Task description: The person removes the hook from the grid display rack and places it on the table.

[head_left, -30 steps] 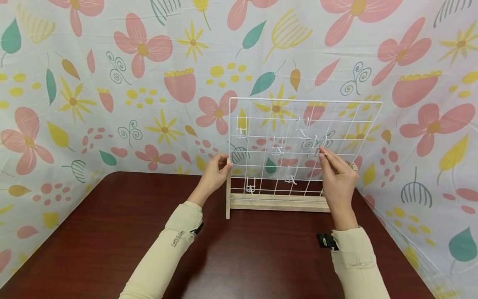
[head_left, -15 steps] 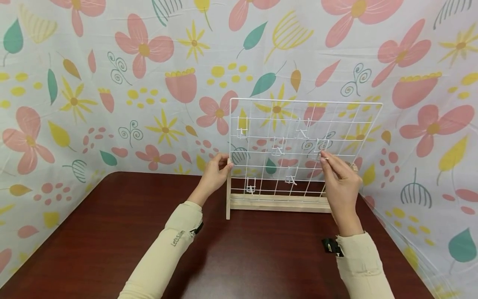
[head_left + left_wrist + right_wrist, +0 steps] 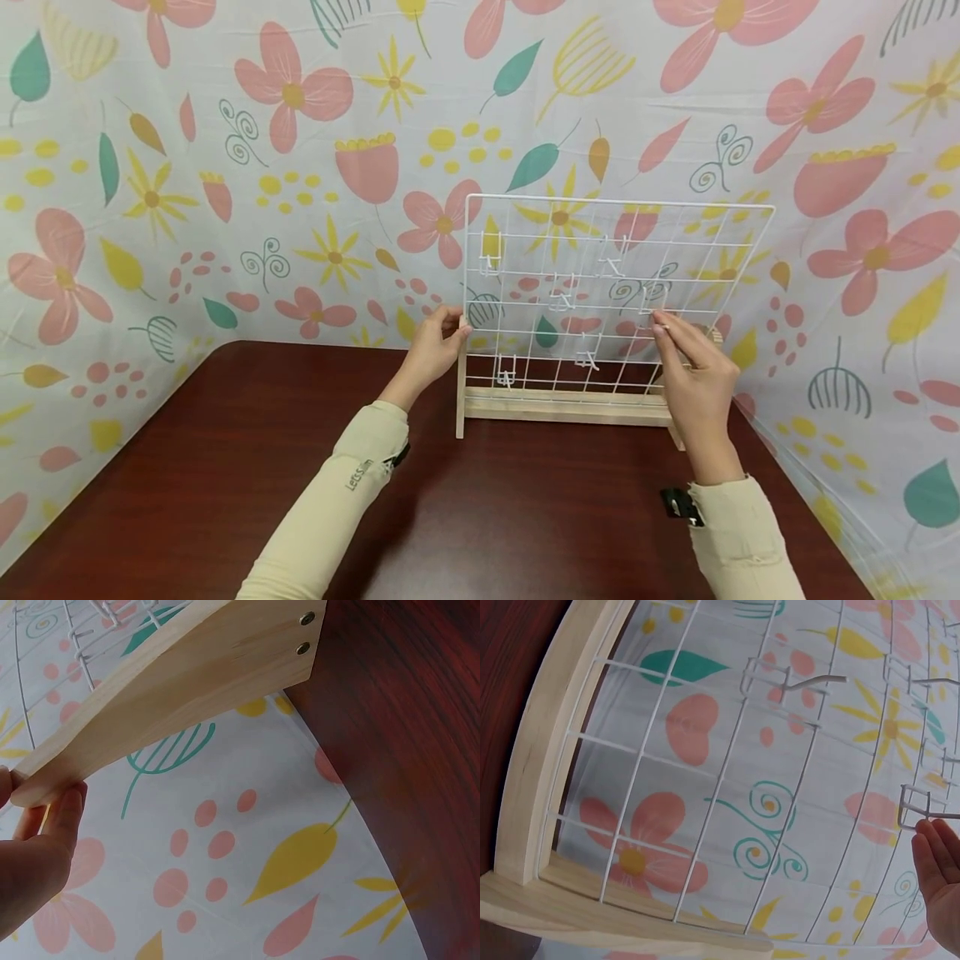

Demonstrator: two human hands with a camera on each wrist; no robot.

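Observation:
A white wire grid panel [image 3: 622,202] stands upright in a wooden base [image 3: 570,408] on the table. My left hand [image 3: 432,348] pinches the top of the stand's left wooden side piece [image 3: 187,690], thumb on one face and fingers on the other. At the right part of the grid, my right hand [image 3: 699,383] pinches the prong of a white wire hook [image 3: 915,806] between thumb and fingertips. That hook's square back lies against the grid wires. Several similar hooks hang on the grid, among them an upper left hook [image 3: 490,265] and a lower left hook [image 3: 506,377].
The dark red-brown table [image 3: 187,467] extends in front of the stand and to its left. Close behind it hangs a floral cloth [image 3: 300,208], which also runs along both sides. A black strap piece [image 3: 681,506] sticks out from the right sleeve.
My right hand has moved slightly down and to the right, with the pinched hook lower on the grid. The left hand stays on the wooden side piece.

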